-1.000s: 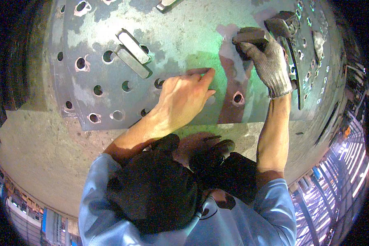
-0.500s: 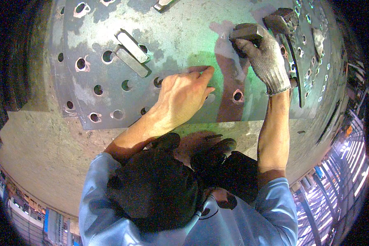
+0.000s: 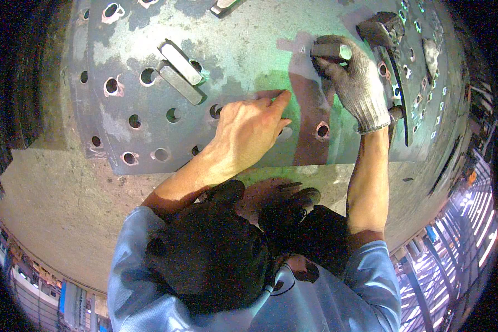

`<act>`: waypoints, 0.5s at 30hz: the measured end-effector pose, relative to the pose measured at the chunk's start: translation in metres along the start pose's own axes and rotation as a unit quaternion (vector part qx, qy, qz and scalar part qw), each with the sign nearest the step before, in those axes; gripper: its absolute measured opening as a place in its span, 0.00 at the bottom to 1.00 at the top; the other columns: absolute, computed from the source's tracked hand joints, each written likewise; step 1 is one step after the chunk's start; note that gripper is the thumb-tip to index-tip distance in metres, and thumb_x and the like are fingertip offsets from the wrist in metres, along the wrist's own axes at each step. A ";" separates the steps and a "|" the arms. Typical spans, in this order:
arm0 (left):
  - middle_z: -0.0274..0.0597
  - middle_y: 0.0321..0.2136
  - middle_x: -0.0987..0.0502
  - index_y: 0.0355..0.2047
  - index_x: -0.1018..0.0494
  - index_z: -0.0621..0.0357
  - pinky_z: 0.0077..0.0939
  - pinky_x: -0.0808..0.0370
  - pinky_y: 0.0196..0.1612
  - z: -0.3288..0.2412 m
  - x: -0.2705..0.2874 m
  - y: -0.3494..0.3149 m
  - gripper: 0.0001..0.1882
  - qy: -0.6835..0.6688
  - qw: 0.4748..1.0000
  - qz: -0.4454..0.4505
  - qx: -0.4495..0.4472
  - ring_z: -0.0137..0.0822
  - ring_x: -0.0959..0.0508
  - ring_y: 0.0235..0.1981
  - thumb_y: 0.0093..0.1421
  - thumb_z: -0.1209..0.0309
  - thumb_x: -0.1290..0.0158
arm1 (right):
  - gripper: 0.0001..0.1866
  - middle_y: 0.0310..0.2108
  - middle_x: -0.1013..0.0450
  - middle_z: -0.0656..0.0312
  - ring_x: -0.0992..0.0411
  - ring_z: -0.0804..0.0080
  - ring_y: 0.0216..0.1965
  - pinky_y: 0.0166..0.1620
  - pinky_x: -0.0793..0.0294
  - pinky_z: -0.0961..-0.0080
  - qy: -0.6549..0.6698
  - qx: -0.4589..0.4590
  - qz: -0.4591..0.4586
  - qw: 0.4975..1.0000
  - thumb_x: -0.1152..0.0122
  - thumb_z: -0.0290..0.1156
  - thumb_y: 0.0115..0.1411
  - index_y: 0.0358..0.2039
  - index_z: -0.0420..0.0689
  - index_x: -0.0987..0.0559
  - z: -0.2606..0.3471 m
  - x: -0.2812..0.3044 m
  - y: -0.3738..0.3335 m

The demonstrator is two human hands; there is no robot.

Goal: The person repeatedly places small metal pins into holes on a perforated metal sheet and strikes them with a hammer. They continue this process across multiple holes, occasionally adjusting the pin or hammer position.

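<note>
My right hand [image 3: 357, 83], in a grey-white knitted glove, grips a short steel bar [image 3: 333, 52] shaped like a hand stamp. Its pale end face points right, and the bar is just above or on a dark steel plate [image 3: 249, 55]; contact cannot be made out. A small mark shows on the plate left of the bar. My left hand [image 3: 254, 122] is bare and holds nothing visible. Its index finger reaches out over the plate, with the thumb apart from it. The other fingers are partly hidden.
Two similar steel bars [image 3: 182, 60] lie side by side left of my hands, another bar [image 3: 224, 5] at the far edge. A hammer [image 3: 382, 29] with a long dark handle lies right of my glove. Several round holes pierce the plate. My shoes [image 3: 304, 198] stand at its near edge.
My right hand has turned the steel bar, so its end face now shows bright toward the right. The left hand stays nearly still.
</note>
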State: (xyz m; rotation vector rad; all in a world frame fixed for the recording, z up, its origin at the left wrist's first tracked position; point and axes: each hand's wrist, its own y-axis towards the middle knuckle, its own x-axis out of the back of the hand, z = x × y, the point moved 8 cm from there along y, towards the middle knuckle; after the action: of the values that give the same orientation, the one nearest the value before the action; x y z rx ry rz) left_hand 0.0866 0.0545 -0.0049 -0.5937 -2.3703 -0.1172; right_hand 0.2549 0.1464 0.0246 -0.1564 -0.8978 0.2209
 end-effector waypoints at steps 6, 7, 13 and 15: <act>0.48 0.41 0.18 0.54 0.24 0.53 0.43 0.19 0.34 -0.002 0.001 0.001 0.24 -0.011 1.000 -0.002 -0.004 0.52 0.17 0.34 0.57 0.63 0.36 | 0.12 0.40 0.19 0.54 0.19 0.57 0.43 0.47 0.22 0.67 0.016 0.016 -0.014 1.000 0.35 0.30 0.59 0.44 0.45 0.19 -0.002 -0.002 -0.001; 0.48 0.41 0.18 0.54 0.24 0.53 0.42 0.19 0.34 -0.001 0.001 0.001 0.24 -0.015 1.000 -0.003 -0.004 0.52 0.16 0.34 0.57 0.64 0.36 | 0.12 0.40 0.19 0.54 0.19 0.57 0.43 0.47 0.22 0.67 0.017 0.016 -0.014 1.000 0.35 0.30 0.59 0.44 0.45 0.19 -0.002 -0.002 -0.002; 0.47 0.40 0.17 0.54 0.24 0.53 0.42 0.19 0.34 0.000 0.000 0.000 0.25 -0.013 1.000 0.003 0.004 0.52 0.17 0.34 0.57 0.64 0.35 | 0.12 0.40 0.19 0.53 0.19 0.56 0.43 0.47 0.22 0.65 0.010 0.009 -0.017 1.000 0.35 0.30 0.59 0.44 0.45 0.19 -0.002 -0.002 -0.002; 0.47 0.39 0.17 0.54 0.24 0.53 0.42 0.19 0.33 -0.001 0.002 0.001 0.25 -0.011 1.000 -0.001 -0.002 0.52 0.17 0.33 0.56 0.64 0.35 | 0.13 0.40 0.19 0.52 0.19 0.55 0.43 0.47 0.21 0.65 0.002 0.006 -0.018 1.000 0.35 0.31 0.59 0.44 0.45 0.19 -0.003 -0.001 -0.002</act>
State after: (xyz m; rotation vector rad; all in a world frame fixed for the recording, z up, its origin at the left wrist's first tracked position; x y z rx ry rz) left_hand 0.0865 0.0554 -0.0027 -0.5971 -2.3921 -0.1168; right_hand 0.2569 0.1442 0.0218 -0.1287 -0.8946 0.1932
